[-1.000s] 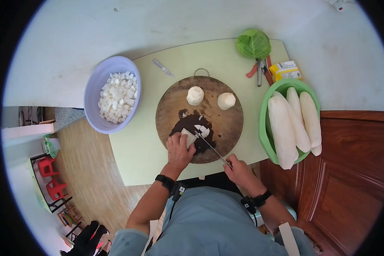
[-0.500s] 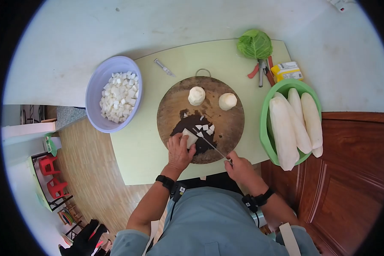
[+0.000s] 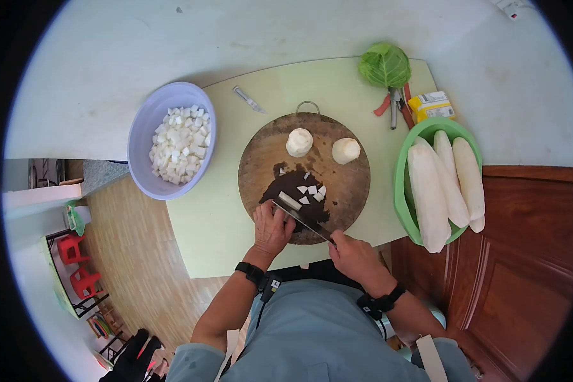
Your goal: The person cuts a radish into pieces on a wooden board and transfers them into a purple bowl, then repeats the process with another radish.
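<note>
My right hand [image 3: 355, 258] grips the handle of a kitchen knife [image 3: 309, 223], its blade slanting up and left across the round wooden chopping board [image 3: 258, 149]. Just beyond the blade lies a white radish strip [image 3: 290, 201]. My left hand [image 3: 272, 230] is closed at the near side of the blade, fingers bent over the radish piece, which is mostly hidden by hand and knife. Several small radish chunks [image 3: 312, 190] are scattered on the dark wet patch. Two thick radish ends [image 3: 299, 142] stand farther back on the board.
A lilac basin [image 3: 138, 172] of diced radish stands at left, a green basin [image 3: 401, 204] with several long peeled radishes at right. A cabbage [image 3: 386, 65], peelers [image 3: 395, 107] and a yellow packet [image 3: 431, 105] sit at the back right. A small craft knife [image 3: 248, 99] lies behind the board.
The knife has moved left from the small chunks to the radish piece under my left hand. A strip now lies beyond the blade. The whole view has shifted slightly.
</note>
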Available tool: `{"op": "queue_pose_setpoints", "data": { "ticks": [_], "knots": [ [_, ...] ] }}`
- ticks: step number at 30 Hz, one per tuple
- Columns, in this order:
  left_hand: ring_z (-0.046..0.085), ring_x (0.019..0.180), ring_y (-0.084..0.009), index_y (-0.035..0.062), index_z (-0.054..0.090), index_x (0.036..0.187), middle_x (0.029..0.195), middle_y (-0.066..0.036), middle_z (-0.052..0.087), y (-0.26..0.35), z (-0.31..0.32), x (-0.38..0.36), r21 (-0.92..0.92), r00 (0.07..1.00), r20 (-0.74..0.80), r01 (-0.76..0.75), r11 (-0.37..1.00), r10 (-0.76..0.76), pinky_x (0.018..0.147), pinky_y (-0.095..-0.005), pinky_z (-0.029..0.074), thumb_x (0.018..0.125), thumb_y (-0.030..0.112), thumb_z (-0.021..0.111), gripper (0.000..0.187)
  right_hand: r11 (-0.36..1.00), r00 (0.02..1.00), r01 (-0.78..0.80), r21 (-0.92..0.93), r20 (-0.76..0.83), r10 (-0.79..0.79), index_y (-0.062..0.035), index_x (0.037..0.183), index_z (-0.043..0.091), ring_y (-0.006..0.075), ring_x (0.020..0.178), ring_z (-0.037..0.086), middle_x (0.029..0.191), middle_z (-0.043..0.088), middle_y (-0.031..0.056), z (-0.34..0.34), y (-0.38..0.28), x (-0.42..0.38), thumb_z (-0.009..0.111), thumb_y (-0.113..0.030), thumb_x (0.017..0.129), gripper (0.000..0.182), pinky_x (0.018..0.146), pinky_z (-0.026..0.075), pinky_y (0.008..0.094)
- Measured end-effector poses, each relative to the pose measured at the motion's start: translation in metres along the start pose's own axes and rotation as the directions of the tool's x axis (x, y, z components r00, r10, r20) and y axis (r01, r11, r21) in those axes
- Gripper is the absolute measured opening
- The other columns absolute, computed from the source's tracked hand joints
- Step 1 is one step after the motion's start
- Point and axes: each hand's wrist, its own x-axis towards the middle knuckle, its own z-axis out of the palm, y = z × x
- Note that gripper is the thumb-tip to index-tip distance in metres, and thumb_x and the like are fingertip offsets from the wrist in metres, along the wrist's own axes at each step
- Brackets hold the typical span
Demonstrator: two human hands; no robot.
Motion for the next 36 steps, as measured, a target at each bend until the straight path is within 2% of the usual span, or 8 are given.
{"op": "queue_pose_setpoints", "data": {
  "ticks": [3, 10, 14, 15, 19, 28, 30, 36],
  "knots": [
    [0.051, 0.103, -0.0388, 0.0069, 0.062, 0.113, 0.119, -0.02, 0.051, -0.002, 0.0, 0.0, 0.004, 1.0, 0.005, -0.011, 1.0, 0.011, 0.086, -0.0479, 0.042, 0.075, 0.016, 0.074, 0.041, 0.999, 1.0, 0.005, -0.034, 0.005, -0.005, -0.006, 0.1, 0.045, 0.0428, 0.072, 0.067, 0.078, 0.066, 0.0188, 0.001, -0.002, 0.0, 0.055, -0.018, 0.096, 0.016, 0.061, 0.052, 0.0549],
    [0.052, 0.103, -0.0385, 0.0078, 0.065, 0.1, 0.116, -0.02, 0.054, -0.006, 0.003, 0.002, -0.006, 1.0, -0.004, -0.026, 1.0, 0.026, 0.084, -0.0485, 0.043, 0.072, 0.017, 0.076, 0.031, 1.0, 1.0, -0.008, -0.024, 0.019, 0.008, -0.004, 0.1, 0.045, 0.0447, 0.071, 0.066, 0.079, 0.066, 0.0211, -0.003, -0.009, 0.002, 0.051, -0.014, 0.095, 0.012, 0.063, 0.052, 0.0569],
    [0.053, 0.102, -0.0379, 0.0094, 0.065, 0.095, 0.114, -0.02, 0.055, -0.007, 0.003, 0.002, -0.01, 0.999, -0.018, -0.04, 0.999, 0.04, 0.083, -0.0482, 0.043, 0.069, 0.018, 0.077, 0.03, 0.99, 0.976, -0.112, -0.083, 0.178, 0.125, -0.0012, 0.1, 0.045, 0.0461, 0.073, 0.066, 0.078, 0.067, 0.0237, -0.019, -0.027, 0.01, 0.047, -0.01, 0.094, 0.011, 0.065, 0.052, 0.0578],
    [0.053, 0.102, -0.0379, 0.0094, 0.065, 0.095, 0.114, -0.02, 0.055, -0.007, 0.004, 0.002, -0.012, 0.999, -0.018, -0.039, 0.999, 0.039, 0.083, -0.0482, 0.043, 0.069, 0.018, 0.077, 0.03, 0.983, 0.958, -0.148, -0.112, 0.232, 0.171, -0.0003, 0.1, 0.045, 0.0464, 0.073, 0.066, 0.077, 0.067, 0.0244, -0.024, -0.032, 0.011, 0.046, -0.01, 0.094, 0.011, 0.065, 0.052, 0.058],
    [0.053, 0.101, -0.0371, 0.011, 0.066, 0.094, 0.115, -0.019, 0.056, -0.008, 0.006, 0.001, -0.008, 1.0, -0.012, -0.02, 1.0, 0.02, 0.082, -0.0476, 0.044, 0.068, 0.019, 0.078, 0.029, 0.985, 0.96, -0.15, -0.089, 0.226, 0.166, -0.0002, 0.099, 0.046, 0.0476, 0.073, 0.066, 0.074, 0.065, 0.026, -0.036, -0.048, 0.014, 0.049, -0.009, 0.092, 0.012, 0.066, 0.051, 0.0592],
    [0.054, 0.102, -0.034, 0.0143, 0.068, 0.1, 0.116, -0.015, 0.058, -0.012, 0.009, 0.0, -0.007, 0.997, -0.055, -0.05, 0.999, 0.05, 0.081, -0.0463, 0.044, 0.069, 0.024, 0.079, 0.034, 0.978, 0.941, -0.147, -0.148, 0.283, 0.184, 0.0005, 0.101, 0.049, 0.0471, 0.083, 0.069, 0.085, 0.069, 0.0291, -0.016, -0.055, 0.065, 0.044, -0.007, 0.094, 0.011, 0.072, 0.055, 0.0565],
    [0.054, 0.102, -0.0339, 0.0147, 0.068, 0.102, 0.116, -0.015, 0.058, -0.012, 0.008, -0.001, 0.005, 0.997, -0.05, -0.054, 0.999, 0.055, 0.081, -0.0464, 0.043, 0.07, 0.025, 0.079, 0.035, 0.984, 0.952, -0.149, -0.099, 0.254, 0.169, 0.0009, 0.103, 0.049, 0.0486, 0.085, 0.068, 0.084, 0.068, 0.0292, 0.001, -0.045, 0.076, 0.05, -0.009, 0.092, 0.015, 0.076, 0.053, 0.0589],
    [0.054, 0.102, -0.0341, 0.0126, 0.068, 0.103, 0.117, -0.015, 0.057, -0.014, 0.011, -0.002, 0.03, 0.995, -0.049, -0.084, 0.996, 0.085, 0.082, -0.0466, 0.043, 0.071, 0.027, 0.08, 0.037, 0.985, 0.968, -0.135, -0.104, 0.199, 0.154, -0.0006, 0.101, 0.049, 0.0486, 0.083, 0.068, 0.082, 0.068, 0.0285, 0.018, -0.033, 0.078, 0.052, -0.01, 0.092, 0.014, 0.075, 0.053, 0.0588]
  ]
}}
